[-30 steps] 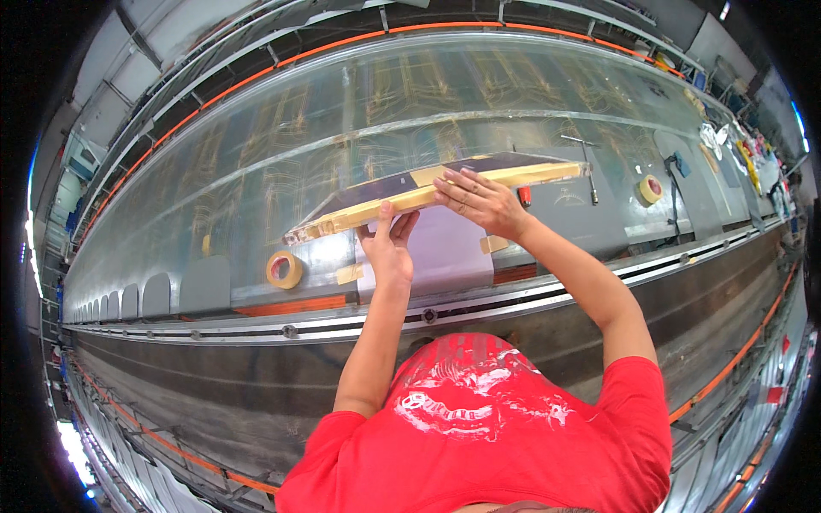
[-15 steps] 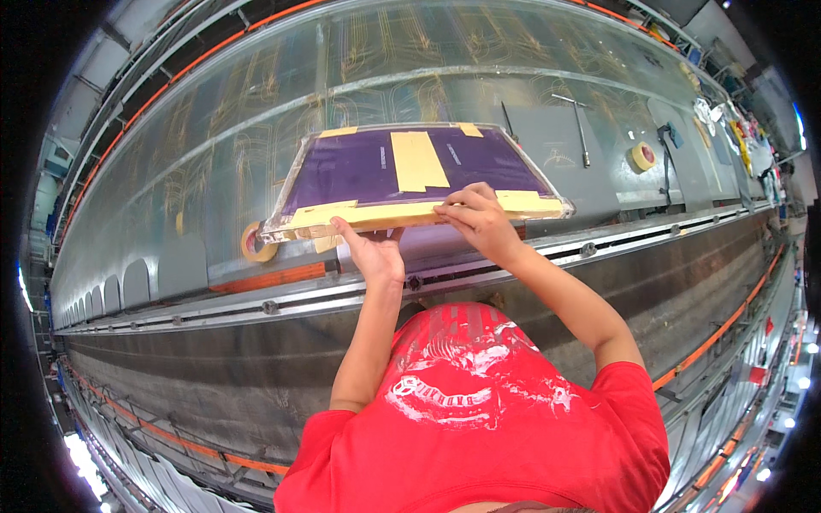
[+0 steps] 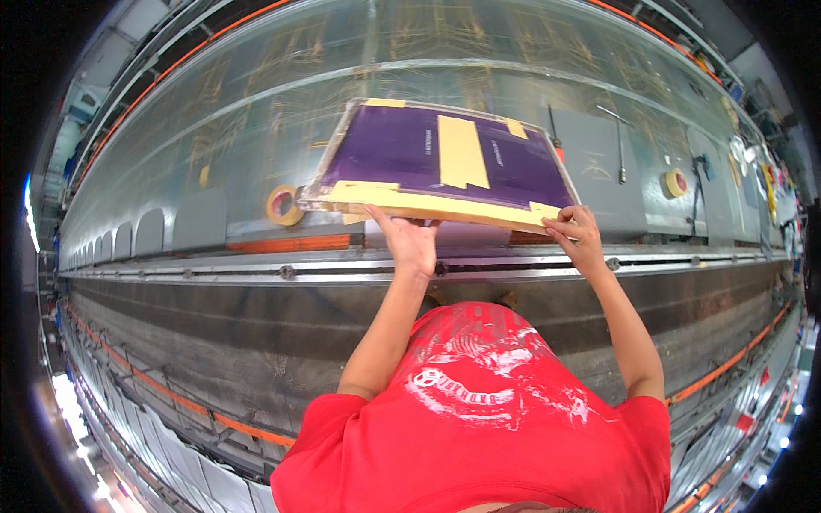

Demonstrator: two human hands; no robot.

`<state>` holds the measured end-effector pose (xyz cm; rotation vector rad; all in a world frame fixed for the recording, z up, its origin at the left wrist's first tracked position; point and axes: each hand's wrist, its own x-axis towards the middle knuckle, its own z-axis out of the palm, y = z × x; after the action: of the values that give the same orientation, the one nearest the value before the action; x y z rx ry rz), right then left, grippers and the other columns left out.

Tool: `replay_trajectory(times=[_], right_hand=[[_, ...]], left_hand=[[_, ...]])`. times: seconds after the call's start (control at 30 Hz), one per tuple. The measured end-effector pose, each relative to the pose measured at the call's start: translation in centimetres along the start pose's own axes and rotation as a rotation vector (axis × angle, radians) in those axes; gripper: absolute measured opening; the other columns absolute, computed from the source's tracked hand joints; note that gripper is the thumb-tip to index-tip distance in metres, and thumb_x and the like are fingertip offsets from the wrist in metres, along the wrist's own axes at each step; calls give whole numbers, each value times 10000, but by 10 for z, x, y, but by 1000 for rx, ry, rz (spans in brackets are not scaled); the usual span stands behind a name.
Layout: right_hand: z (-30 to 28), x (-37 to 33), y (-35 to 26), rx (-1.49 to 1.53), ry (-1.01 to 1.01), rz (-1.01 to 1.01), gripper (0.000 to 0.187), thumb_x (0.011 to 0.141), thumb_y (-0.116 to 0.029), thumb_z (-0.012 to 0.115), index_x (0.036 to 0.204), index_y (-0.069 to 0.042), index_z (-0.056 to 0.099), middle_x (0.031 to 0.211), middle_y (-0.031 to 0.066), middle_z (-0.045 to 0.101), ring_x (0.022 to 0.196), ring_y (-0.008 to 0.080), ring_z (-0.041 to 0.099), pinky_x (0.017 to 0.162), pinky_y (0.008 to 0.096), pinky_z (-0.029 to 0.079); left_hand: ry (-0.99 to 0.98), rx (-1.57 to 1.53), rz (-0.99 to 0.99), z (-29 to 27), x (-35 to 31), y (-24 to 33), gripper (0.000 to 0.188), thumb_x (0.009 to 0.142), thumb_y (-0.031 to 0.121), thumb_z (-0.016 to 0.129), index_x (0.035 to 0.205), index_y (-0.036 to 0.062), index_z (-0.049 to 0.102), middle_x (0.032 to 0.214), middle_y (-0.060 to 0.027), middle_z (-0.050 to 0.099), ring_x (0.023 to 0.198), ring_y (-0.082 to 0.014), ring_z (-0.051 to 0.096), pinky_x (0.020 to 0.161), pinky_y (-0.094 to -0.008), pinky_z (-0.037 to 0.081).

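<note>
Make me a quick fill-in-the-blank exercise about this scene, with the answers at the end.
The main colour of the panel is ____, with yellow tape across its middle.
Fingers of the right hand touch the panel's near ____ corner.
The tape rolls in view on the table number ____.
The main colour of the shirt is ____.

Missing words: purple; right; two; red.

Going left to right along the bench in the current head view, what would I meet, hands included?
Largest rounded grey panel → left tape roll → left hand → right hand → T-handled metal tool → right tape roll. The framed purple panel spans both hands, so I left it out.
</note>
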<state>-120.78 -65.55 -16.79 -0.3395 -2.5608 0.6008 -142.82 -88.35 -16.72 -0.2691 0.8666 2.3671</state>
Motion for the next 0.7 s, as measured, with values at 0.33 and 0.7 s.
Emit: replay_trajectory(times=[0.33,0.7], right_hand=[[117,108,-115,304,25,-232,165,818,-87,731,977,-58,763,906,91,624,869,261,606,741,363,498],[175,144,-173,294,-83,-280,240,909,-161,617,1098,-54,719,988,113,573,904,283,601,787,380,496]], left_hand=[[-346,-61,-59,-25,9,-4,1215,731,971,229,1529,55,258,1517,-97,363,1351,-252,371,1131,-453,271],[-205,9,-18,-33,-5,-3,984,837,881,182,1557,213,247,1561,-19,329,1437,-214,317,1172,-402,272]])
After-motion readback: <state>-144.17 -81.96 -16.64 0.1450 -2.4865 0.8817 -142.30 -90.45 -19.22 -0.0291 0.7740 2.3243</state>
